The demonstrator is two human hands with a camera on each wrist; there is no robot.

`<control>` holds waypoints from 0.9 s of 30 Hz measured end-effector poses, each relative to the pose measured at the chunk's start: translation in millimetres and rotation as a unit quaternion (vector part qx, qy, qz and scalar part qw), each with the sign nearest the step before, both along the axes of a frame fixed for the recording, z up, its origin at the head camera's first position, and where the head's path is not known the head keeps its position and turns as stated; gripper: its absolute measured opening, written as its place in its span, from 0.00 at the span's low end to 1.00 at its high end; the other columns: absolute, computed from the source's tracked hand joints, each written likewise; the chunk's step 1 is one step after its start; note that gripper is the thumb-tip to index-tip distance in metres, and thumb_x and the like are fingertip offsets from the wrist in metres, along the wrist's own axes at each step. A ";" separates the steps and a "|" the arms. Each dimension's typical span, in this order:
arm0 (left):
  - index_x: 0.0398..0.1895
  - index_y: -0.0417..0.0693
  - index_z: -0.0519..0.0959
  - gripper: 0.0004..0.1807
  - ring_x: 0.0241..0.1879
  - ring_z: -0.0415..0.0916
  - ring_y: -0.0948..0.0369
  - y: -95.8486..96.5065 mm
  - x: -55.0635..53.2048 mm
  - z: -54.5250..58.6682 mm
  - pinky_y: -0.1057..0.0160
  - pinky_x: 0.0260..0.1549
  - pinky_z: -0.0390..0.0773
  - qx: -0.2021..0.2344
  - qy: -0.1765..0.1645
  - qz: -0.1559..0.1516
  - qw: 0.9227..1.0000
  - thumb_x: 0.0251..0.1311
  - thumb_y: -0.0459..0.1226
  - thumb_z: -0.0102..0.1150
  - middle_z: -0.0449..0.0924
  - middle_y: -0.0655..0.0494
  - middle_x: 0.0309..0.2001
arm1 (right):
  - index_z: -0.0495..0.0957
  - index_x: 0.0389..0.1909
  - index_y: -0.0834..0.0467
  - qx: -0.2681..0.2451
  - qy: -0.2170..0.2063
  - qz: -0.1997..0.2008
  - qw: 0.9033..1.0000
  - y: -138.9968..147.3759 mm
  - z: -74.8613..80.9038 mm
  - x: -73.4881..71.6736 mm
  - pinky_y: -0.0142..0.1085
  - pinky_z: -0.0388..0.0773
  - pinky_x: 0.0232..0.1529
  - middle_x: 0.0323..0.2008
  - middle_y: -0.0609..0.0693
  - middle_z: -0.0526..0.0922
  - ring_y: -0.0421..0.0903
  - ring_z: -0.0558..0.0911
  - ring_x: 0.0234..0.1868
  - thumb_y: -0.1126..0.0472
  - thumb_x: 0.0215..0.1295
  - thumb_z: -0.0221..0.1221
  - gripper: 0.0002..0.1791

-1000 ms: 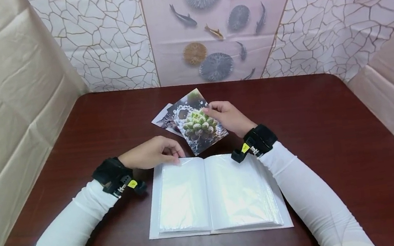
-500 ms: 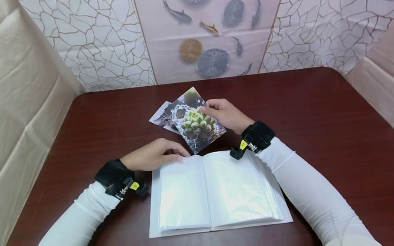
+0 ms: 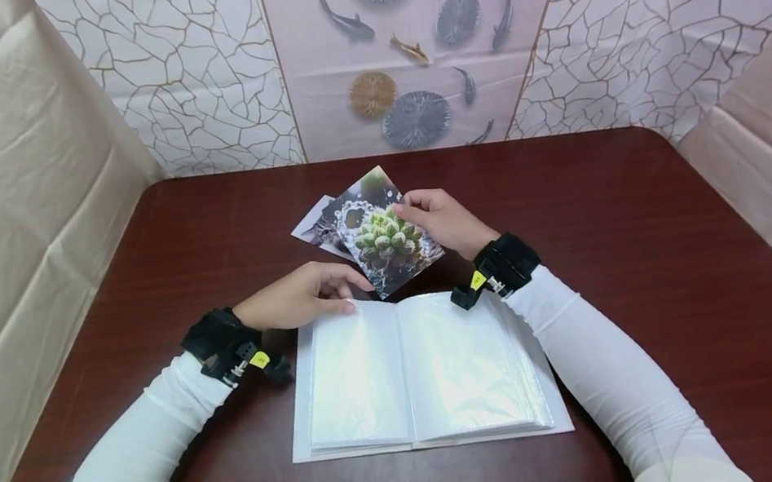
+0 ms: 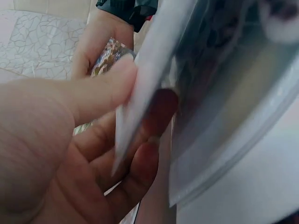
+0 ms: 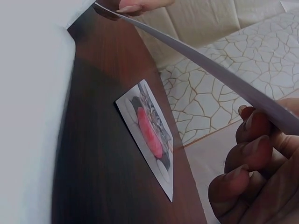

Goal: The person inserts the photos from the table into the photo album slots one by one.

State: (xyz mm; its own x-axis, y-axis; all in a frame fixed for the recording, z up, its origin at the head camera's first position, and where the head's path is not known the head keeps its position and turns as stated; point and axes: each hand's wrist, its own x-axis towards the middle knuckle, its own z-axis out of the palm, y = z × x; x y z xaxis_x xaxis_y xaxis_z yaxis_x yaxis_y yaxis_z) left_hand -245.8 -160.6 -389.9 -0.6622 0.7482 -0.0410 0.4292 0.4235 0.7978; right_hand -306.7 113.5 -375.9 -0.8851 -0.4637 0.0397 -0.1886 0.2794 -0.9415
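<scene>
An open photo album (image 3: 474,368) with clear sleeves lies on the table. At the top edge of its left page my left hand (image 3: 301,296) pinches a sleeve leaf (image 4: 148,70) between thumb and fingers, as the left wrist view shows. My right hand (image 3: 452,223) grips the right edge of a photo of a green succulent (image 3: 385,233), thumb on its front and fingers behind. Seen edge-on in the right wrist view, this photo (image 5: 219,77) is raised off the table, its lower corner close to my left fingertips. Beneath it, a second photo (image 3: 316,226) with a cat lies partly covered.
The dark red-brown table (image 3: 621,282) extends to both sides of the album. Patterned cloth (image 3: 210,93) hangs behind it, and pale cloth (image 3: 17,202) hangs at the left. Black wrist cameras (image 3: 234,349) are strapped to both wrists.
My left fingers have moved slightly right along the page's top edge, toward the succulent photo's lower corner. My right hand keeps its grip on the photo and has hardly moved.
</scene>
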 end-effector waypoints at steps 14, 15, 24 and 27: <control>0.51 0.50 0.85 0.12 0.27 0.71 0.60 4.3 -1.6 -3.7 0.67 0.33 0.71 0.008 0.008 0.017 1.000 0.65 0.34 0.66 0.80 0.57 0.27 | 0.66 0.28 0.60 0.002 0.004 -0.007 1.000 -0.6 1.7 -0.1 0.37 0.59 0.34 0.22 0.46 0.55 0.46 0.57 0.23 0.52 0.79 0.51 0.20; 0.50 0.50 0.85 0.11 0.27 0.71 0.60 4.4 -1.8 -4.2 0.67 0.32 0.71 0.010 0.007 0.017 1.000 0.65 0.34 0.66 0.80 0.57 0.27 | 0.65 0.28 0.60 0.001 0.004 -0.008 1.000 -0.5 1.3 0.0 0.37 0.59 0.34 0.22 0.46 0.55 0.46 0.57 0.23 0.52 0.79 0.51 0.20; 0.36 0.47 0.82 0.01 0.30 0.72 0.59 1.6 -4.1 -6.2 0.67 0.34 0.72 -0.009 -0.014 0.017 1.000 0.66 0.35 0.65 0.77 0.57 0.28 | 0.67 0.27 0.59 -0.009 0.008 -0.011 1.000 -0.7 -1.8 -0.9 0.38 0.60 0.36 0.22 0.46 0.56 0.47 0.58 0.25 0.51 0.79 0.52 0.20; 0.34 0.48 0.82 0.04 0.31 0.71 0.59 -1.4 -5.3 -5.0 0.66 0.35 0.72 -0.029 -0.016 0.008 0.999 0.68 0.37 0.64 0.76 0.58 0.28 | 0.70 0.28 0.58 -0.012 0.012 -0.015 1.000 -1.2 -3.7 -1.5 0.39 0.61 0.38 0.23 0.46 0.58 0.47 0.59 0.27 0.51 0.78 0.54 0.19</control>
State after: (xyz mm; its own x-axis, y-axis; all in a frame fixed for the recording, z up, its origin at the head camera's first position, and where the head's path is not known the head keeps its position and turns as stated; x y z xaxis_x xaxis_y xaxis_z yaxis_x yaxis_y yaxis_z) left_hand -251.1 -162.1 -394.9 -0.6713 0.7337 -0.1057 0.3971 0.4763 0.7845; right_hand -308.2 112.3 -379.6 -0.8973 -0.4354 0.0723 -0.2039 0.2636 -0.9428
